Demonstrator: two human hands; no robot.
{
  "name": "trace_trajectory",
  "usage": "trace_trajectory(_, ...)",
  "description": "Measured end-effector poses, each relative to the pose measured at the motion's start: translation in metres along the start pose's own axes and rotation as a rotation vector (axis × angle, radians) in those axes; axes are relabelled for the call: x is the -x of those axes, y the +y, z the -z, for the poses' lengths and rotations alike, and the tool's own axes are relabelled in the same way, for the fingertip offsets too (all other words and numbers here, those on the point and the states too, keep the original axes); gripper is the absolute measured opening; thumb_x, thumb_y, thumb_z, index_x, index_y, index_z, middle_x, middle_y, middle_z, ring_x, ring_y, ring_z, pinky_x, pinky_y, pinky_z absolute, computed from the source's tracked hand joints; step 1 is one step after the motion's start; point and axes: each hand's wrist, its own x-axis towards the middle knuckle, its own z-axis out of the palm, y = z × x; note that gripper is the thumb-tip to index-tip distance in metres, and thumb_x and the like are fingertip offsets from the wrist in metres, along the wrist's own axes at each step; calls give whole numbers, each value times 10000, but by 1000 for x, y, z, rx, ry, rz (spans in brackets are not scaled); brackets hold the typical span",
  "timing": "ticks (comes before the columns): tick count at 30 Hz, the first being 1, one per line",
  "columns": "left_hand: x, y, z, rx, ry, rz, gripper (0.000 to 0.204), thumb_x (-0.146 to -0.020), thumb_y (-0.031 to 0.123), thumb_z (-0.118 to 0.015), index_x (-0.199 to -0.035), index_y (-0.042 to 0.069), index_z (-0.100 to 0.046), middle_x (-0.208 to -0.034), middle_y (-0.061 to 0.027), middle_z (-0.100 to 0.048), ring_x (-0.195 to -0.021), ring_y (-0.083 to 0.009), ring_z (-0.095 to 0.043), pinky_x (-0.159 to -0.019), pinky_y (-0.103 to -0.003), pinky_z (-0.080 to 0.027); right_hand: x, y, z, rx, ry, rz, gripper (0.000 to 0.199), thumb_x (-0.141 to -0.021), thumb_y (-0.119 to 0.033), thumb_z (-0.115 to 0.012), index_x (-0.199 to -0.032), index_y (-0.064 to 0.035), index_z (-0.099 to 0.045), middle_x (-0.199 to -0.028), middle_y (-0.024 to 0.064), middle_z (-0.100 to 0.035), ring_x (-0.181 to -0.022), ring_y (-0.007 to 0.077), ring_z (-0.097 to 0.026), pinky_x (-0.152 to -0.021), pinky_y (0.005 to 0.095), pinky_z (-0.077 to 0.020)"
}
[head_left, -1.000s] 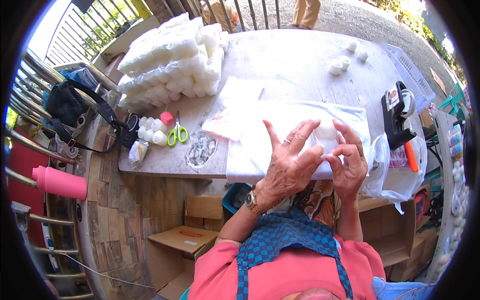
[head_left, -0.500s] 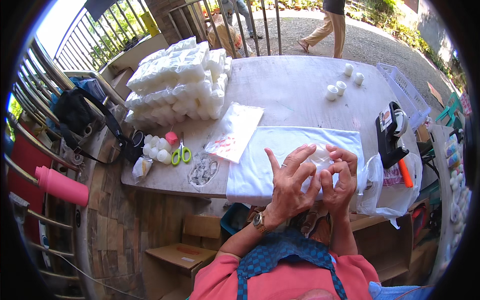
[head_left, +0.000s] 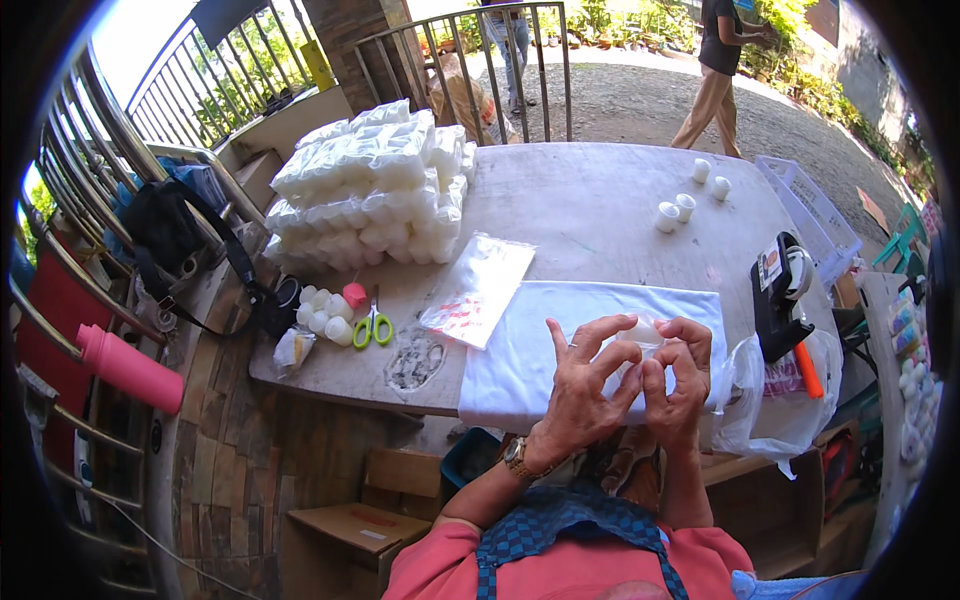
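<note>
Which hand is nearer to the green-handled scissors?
Left. The left hand is over the white cloth, to the right of the scissors; the right hand is beyond it, farther right.

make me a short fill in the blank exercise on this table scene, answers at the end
The left hand and right hand hold translucent plastic; the ____ wrist wears the watch.
The scissors have ____ handles.
The tape dispenser has a ____ body.
____ small white cups sit left of the crate.

Missing words: left; green; black; four
</note>
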Motion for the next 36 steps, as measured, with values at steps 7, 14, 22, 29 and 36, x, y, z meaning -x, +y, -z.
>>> trace_trajectory(7, -3, 4, 3, -59, 33, -6, 147, -784, 58, -693, -906, 111, -630, -1348, -99, -526, -1309, -329, -463, -1083, -744, -22, 1, 0, -2, 13, -24, 9, 104, -842, -29, -626, -782, -6, -544, -1126, 188, -519, -1069, 319, -560, -911, 410, -469)
trace_trajectory(14, 4, 4, 12, -39, 49, -43, 167, -759, 86, -717, -898, 122, -631, -1342, -103, -498, -1335, -344, -408, -1080, -735, 23, 1, -2, -5, 31, -42, 32, 114, -849, -29, -625, -775, -4, -541, -1132, 196, -527, -1067, 319, -558, -898, 405, -474)
trace_trajectory(22, 4, 13, 17, -130, 45, -6, 210, -735, 65, -730, -905, 118, -619, -1322, -106, -515, -1312, -328, -441, -1114, -690, 5, 0, -7, -5, 17, -41, 23, 82, -844, -17, -625, -800, 3, -558, -1141, 205, -533, -1055, 313, -561, -873, 386, -483)
trace_trajectory(29, 5, 7, 12, -63, 7, 62, 221, -764, 112, -715, -952, 122, -600, -1340, -114, -486, -1311, -339, -428, -1075, -754, -13, 0, -7, -5, 16, -30, 25, 67, -854, -7, -616, -820, 9, -560, -1138, 208, -530, -1039, 311, -560, -865, 379, -477)
trace_trajectory(36, -2, 11, 19, -61, -48, 73, 213, -772, 143, -726, -942, 127, -600, -1331, -104, -481, -1302, -328, -423, -1061, -774, -17, -3, -12, -2, 40, -39, 42, 57, -863, 5, -602, -835, 30, -559, -1119, 209, -518, -1022, 315, -555, -881, 378, -459)
